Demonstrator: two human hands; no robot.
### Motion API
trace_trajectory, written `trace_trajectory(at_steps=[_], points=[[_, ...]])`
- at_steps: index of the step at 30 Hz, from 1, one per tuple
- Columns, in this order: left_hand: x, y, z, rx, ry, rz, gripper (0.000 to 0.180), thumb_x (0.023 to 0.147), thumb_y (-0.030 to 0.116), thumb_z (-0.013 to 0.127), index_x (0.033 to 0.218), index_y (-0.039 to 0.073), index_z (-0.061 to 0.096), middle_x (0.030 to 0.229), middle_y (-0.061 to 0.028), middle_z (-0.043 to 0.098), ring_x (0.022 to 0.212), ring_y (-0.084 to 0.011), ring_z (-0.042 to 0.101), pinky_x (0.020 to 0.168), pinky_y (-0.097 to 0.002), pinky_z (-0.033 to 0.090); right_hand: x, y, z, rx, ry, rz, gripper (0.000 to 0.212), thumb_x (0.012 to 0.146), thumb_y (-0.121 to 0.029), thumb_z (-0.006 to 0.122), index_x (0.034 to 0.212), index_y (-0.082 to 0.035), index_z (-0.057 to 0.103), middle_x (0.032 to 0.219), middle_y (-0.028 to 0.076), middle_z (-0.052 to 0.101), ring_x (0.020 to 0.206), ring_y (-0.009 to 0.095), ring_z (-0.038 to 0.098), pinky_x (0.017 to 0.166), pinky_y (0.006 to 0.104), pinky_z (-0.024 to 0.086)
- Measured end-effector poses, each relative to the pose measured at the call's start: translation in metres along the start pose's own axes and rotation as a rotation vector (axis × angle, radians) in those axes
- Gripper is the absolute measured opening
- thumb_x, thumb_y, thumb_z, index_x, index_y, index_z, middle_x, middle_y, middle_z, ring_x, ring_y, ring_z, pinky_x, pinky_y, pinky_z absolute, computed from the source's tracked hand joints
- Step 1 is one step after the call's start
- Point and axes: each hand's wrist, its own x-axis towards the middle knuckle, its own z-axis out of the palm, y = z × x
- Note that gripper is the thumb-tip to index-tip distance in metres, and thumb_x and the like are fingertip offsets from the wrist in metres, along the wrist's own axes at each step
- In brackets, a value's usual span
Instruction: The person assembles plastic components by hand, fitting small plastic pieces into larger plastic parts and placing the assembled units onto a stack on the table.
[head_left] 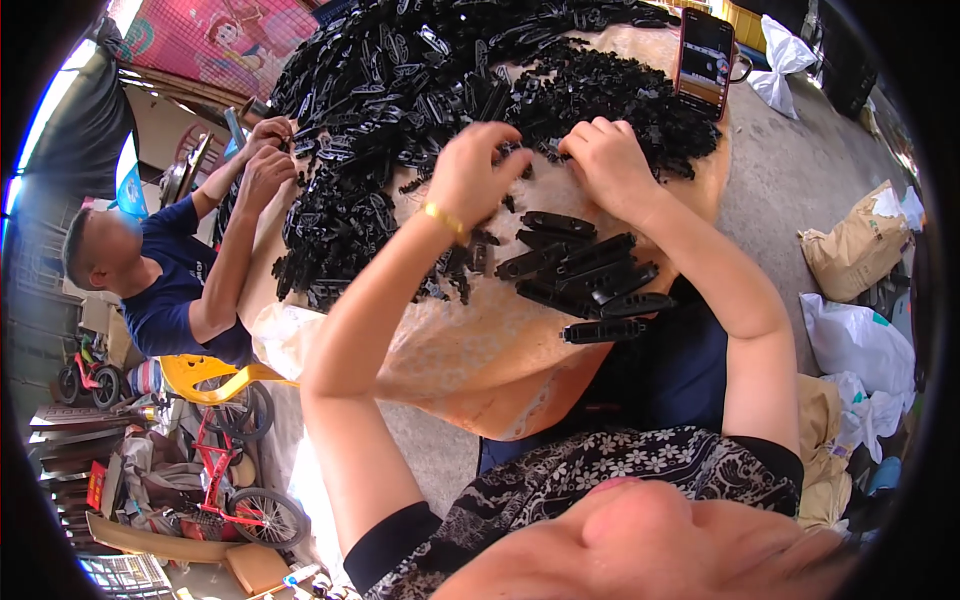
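Over the table, my left hand (472, 178), with a yellow bracelet at the wrist, has curled fingers with the thumb beside them. Dark bits show between thumb and forefinger, too small to make out. My right hand (612, 168) is bent down at the edge of a heap of small black plastic parts (625, 95), its fingertips drawn together; whatever they pinch is hidden. Between my forearms, nearer to me, lie several long black plastic pieces (590, 265), loosely stacked. A large pile of black plastic parts (375, 85) spreads beyond my left hand.
An orange-brown cover (470, 350) drapes the table. A phone (704, 65) stands at the far right corner. To the left, another person (170, 270) has both hands at the pile's edge. A yellow chair (215, 380) and red bicycle (215, 470) stand lower left; sacks (855, 245) line the right.
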Motion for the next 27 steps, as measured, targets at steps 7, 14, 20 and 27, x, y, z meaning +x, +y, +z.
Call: trace_trajectory(at_steps=[7, 14, 20, 27], points=[[0.060, -0.036, 0.023, 0.461, -0.051, -0.277, 0.042, 0.078, 0.036, 0.065, 0.105, 0.004, 0.062, 0.117, -0.0211, 0.051, 0.102, -0.0339, 0.055, 0.088, -0.0390, 0.047, 0.004, -0.004, -0.006, 0.139, 0.137, -0.142, 0.015, 0.073, -0.004, 0.064, 0.085, -0.009, 0.058, 0.089, 0.001, 0.059, 0.090, 0.018, 0.054, 0.083, 0.0337, 0.036], [0.050, -0.036, 0.017, 0.382, -0.091, -0.277, 0.032, 0.076, 0.023, 0.065, 0.102, 0.005, 0.063, 0.114, -0.0200, 0.052, 0.097, -0.0339, 0.058, 0.084, -0.0386, 0.049, 0.004, -0.006, -0.012, 0.237, 0.139, -0.080, 0.013, 0.075, -0.007, 0.064, 0.088, -0.010, 0.060, 0.079, 0.000, 0.062, 0.082, 0.018, 0.056, 0.082, 0.0333, 0.037], [0.019, -0.021, 0.011, 0.386, 0.432, 0.138, 0.027, 0.076, 0.017, 0.066, 0.097, 0.001, 0.059, 0.085, -0.0112, 0.064, 0.081, -0.0246, 0.061, 0.074, -0.0346, 0.049, 0.005, -0.004, -0.008, 0.400, 0.164, -0.117, 0.024, 0.071, -0.006, 0.069, 0.093, -0.004, 0.060, 0.079, 0.008, 0.066, 0.073, 0.025, 0.061, 0.071, 0.0336, 0.047], [-0.018, -0.003, -0.008, -1.231, 0.192, -0.541, 0.024, 0.077, 0.001, 0.059, 0.100, -0.002, 0.054, 0.094, -0.0134, 0.062, 0.078, -0.0222, 0.064, 0.074, -0.0303, 0.054, 0.002, -0.021, -0.025, 0.779, 0.045, 0.181, 0.023, 0.072, -0.010, 0.076, 0.082, -0.002, 0.057, 0.074, 0.009, 0.064, 0.066, 0.020, 0.064, 0.060, 0.0269, 0.050]])
